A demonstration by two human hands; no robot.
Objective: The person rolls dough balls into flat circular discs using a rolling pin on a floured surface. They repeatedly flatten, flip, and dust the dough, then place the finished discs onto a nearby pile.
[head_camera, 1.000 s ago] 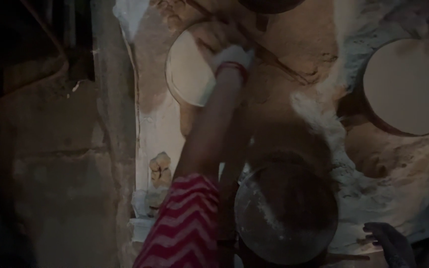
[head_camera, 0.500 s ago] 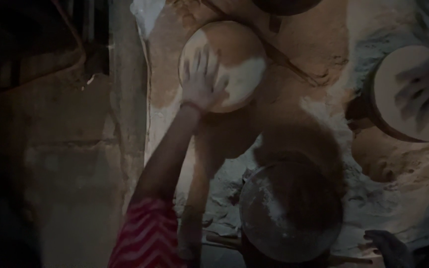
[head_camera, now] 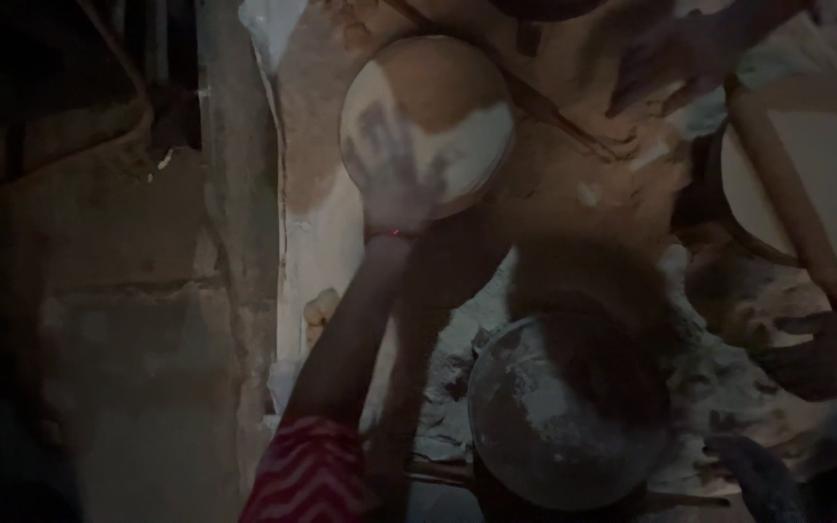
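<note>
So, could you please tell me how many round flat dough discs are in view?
2. One dough disc lies at top centre under the left hand; the other disc sits at the right edge, under a rolling pin. Darkness may hide others.

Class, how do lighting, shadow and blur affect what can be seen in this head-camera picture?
Head view: dim overall; the left side is nearly black. The flour-dusted left hand is motion-blurred on the round pale dough disc. Shadow covers the round grey metal pan. The wooden rolling pin reads clearly.
</note>
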